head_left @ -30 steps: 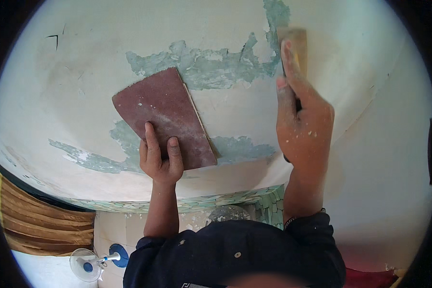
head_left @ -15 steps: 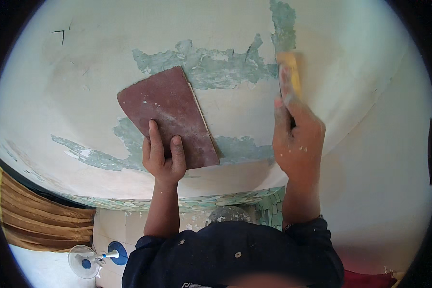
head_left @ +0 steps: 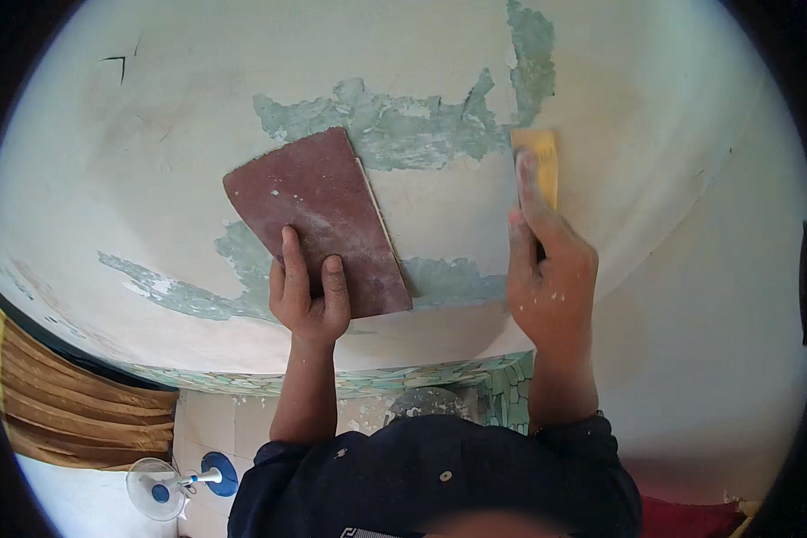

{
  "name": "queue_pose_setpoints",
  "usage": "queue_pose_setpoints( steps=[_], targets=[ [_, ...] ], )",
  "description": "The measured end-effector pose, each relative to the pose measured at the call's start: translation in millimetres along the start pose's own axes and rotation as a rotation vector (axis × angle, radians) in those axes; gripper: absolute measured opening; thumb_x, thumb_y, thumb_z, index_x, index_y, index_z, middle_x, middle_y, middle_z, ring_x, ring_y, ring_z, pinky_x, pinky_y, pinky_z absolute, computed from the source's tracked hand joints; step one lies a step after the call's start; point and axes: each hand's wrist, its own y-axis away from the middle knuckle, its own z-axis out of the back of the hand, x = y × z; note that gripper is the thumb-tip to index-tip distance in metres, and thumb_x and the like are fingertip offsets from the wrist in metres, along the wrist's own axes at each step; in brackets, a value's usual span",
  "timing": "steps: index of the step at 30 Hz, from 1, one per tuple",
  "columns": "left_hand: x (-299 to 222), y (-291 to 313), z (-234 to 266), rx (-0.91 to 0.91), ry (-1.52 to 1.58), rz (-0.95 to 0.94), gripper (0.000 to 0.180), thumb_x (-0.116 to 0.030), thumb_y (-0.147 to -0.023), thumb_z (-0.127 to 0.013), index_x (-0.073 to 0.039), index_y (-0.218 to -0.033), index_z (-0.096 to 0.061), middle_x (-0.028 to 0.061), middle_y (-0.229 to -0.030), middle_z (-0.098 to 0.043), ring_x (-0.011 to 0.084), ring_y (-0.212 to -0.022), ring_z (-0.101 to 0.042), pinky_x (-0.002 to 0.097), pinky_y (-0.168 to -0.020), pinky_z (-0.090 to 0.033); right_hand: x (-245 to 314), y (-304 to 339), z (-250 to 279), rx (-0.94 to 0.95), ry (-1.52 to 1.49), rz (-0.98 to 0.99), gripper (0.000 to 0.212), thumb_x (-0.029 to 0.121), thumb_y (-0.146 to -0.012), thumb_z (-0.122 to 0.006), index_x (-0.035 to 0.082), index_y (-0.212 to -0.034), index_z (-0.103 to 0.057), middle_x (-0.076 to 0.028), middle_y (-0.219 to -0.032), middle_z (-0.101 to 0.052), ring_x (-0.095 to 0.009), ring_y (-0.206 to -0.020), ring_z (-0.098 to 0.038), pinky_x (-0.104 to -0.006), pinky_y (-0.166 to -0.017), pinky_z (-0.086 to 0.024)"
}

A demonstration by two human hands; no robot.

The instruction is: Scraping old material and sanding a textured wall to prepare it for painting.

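Note:
My left hand [head_left: 310, 291] grips the lower edge of a reddish-brown flat board [head_left: 318, 206], thumb and a finger lying on its face. The board is tilted in front of the wall, dusted with white specks, and a thin pale layer shows along its right edge. My right hand [head_left: 554, 278] is closed round a yellow flat scraper [head_left: 540, 161], slightly blurred, held upright at the wall [head_left: 448, 211]. A finger stretches along the scraper's left side; its lower part is hidden in my grip. Close to the scraper are bare green patches [head_left: 403, 130] in the pale wall coat.
The wall meets another wall at a corner on the right. Low down run a green stone-patterned band [head_left: 507, 386] and a speckled floor with a dark round object [head_left: 429, 402]. At lower left are a brown curtain [head_left: 90, 394] and a standing fan [head_left: 160, 491]; red cloth [head_left: 690, 520] lies lower right.
My right hand and the yellow scraper have moved down the wall, away from the upper green strip. My left hand and the board have barely shifted.

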Motion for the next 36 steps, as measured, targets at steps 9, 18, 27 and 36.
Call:
queue_pose_setpoints(
  steps=[9, 18, 27, 36],
  targets=[
    [0, 4, 1, 0.010, -0.008, 0.019, 0.057, -0.006, -0.088, -0.067, 0.012, -0.139, -0.048, 0.0192, -0.095, -0.063, 0.0252, -0.075, -0.058, 0.0307, -0.065, -0.048, 16, -22, 2, 0.099, 0.065, -0.043, 0.053, -0.010, -0.087, -0.056, 0.003, -0.138, -0.056, -0.024, -0.123, -0.065, -0.033, -0.080, -0.071, -0.0340, -0.071, -0.055],
    [0, 4, -1, 0.015, -0.003, 0.038, 0.058, -0.011, -0.093, -0.065, 0.012, -0.142, -0.044, 0.0169, -0.095, -0.063, 0.0246, -0.080, -0.058, 0.0309, -0.067, -0.045, 12, 7, -8, 0.083, -0.020, -0.042, 0.055, -0.008, -0.089, -0.054, 0.004, -0.143, -0.051, -0.026, -0.125, -0.062, -0.043, -0.095, -0.068, -0.0372, -0.080, -0.055],
    [-2, 0, -4, -0.012, 0.002, -0.014, 0.057, -0.005, -0.087, -0.068, 0.012, -0.138, -0.049, 0.0173, -0.093, -0.062, 0.0234, -0.072, -0.056, 0.0309, -0.062, -0.046, 22, -25, -16, -0.014, -0.018, 0.043, 0.048, -0.004, -0.095, -0.053, 0.003, -0.142, -0.051, -0.018, -0.140, -0.056, -0.010, -0.074, -0.059, -0.0231, -0.068, -0.049],
    [1, 5, 3, 0.056, 0.019, 0.022, 0.058, -0.010, -0.092, -0.065, 0.011, -0.142, -0.044, 0.0188, -0.101, -0.064, 0.0245, -0.083, -0.059, 0.0314, -0.070, -0.047, 21, -44, -22, -0.019, -0.016, 0.124, 0.044, -0.001, -0.096, -0.055, 0.004, -0.141, -0.054, -0.018, -0.138, -0.058, -0.006, -0.078, -0.058, -0.0233, -0.069, -0.049]
  ],
)
